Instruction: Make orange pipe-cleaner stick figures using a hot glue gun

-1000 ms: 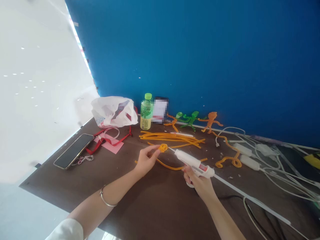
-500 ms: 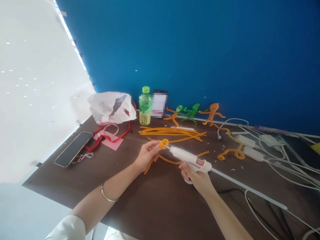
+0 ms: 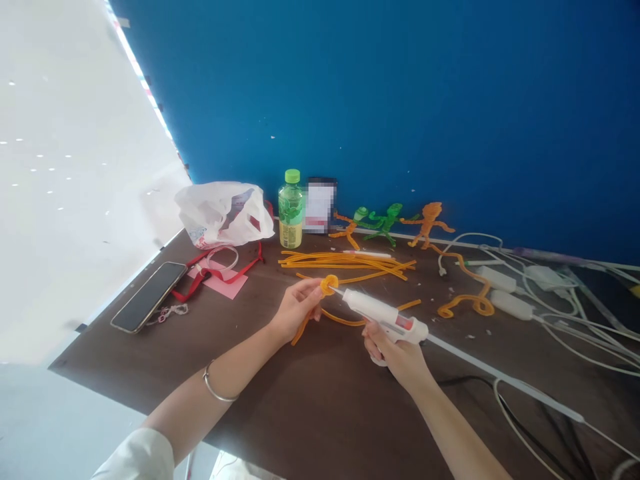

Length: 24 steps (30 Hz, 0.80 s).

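Observation:
Between the thumb and fingers of my left hand (image 3: 300,308) is a coiled orange pipe cleaner (image 3: 329,285), its ring held upright above the table. My right hand (image 3: 395,353) is wrapped round the handle of a white hot glue gun (image 3: 383,313). The gun's metal nozzle points left and meets the coil's right side; whether glue is coming out is too small to tell. A long pale glue stick (image 3: 505,377) runs out of the gun's back. Under my hands a loose orange pipe cleaner (image 3: 345,322) curves across the table.
Behind lie several orange pipe cleaners (image 3: 345,264), with a green-capped bottle (image 3: 291,210) and twisted figures (image 3: 387,223) along the blue wall. To the left are a plastic bag (image 3: 223,213), a phone (image 3: 149,297) and pink paper (image 3: 227,283). White cables (image 3: 565,313) tangle at the right.
The whole view has shifted slightly. Both hands keep their holds, and the glue gun's nozzle stays at the orange coil.

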Motion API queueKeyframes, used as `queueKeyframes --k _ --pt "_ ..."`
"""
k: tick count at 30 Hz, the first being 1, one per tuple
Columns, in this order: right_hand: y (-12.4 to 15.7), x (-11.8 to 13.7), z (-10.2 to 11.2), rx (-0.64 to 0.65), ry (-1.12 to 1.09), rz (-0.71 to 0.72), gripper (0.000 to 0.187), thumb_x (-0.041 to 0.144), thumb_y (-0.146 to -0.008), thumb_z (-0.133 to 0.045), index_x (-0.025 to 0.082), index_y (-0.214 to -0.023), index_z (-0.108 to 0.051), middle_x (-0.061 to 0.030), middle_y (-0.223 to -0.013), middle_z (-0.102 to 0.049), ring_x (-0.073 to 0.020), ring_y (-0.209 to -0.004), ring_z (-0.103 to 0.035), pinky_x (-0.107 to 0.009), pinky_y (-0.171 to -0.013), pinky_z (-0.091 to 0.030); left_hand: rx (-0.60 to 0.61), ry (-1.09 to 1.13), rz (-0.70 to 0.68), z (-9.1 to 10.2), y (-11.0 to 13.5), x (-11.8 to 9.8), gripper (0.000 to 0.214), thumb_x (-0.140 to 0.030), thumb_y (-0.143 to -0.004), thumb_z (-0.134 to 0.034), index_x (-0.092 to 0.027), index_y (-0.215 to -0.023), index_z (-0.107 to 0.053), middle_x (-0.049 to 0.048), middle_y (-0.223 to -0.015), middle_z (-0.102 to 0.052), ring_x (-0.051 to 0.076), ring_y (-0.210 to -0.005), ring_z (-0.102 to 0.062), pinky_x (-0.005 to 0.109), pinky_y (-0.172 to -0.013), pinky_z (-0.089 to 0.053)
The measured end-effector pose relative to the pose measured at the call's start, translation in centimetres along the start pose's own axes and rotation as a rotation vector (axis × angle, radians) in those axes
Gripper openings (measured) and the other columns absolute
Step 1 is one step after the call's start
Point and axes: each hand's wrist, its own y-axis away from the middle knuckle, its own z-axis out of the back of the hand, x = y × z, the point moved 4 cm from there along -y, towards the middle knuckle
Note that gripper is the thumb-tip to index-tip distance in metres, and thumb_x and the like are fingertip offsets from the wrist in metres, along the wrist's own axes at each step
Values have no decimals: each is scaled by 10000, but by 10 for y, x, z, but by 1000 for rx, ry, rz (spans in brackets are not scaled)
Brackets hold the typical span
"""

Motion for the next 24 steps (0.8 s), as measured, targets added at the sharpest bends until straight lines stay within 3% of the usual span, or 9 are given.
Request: queueKeyframes --k 16,24 --pt "0 -1 -3 -17 6 10 462 612 -615 -636 173 -698 -517 78 -412 -360 -69 -370 -310 -234 -365 -259 -17 -2 16 -1 1 -1 351 -393 -701 -660 -152 -951 -610 -20 -607 -582 53 -386 -468 209 -408 -323" --pt "-3 -6 3 86 -6 54 417 577 -685 -599 168 -678 -518 69 -386 -374 -73 -369 -307 -243 -384 -246 -65 -44 6 -1 1 -2 365 -405 -679 -674 -154 -938 -613 8 -707 -630 53 -399 -485 215 -419 -356"
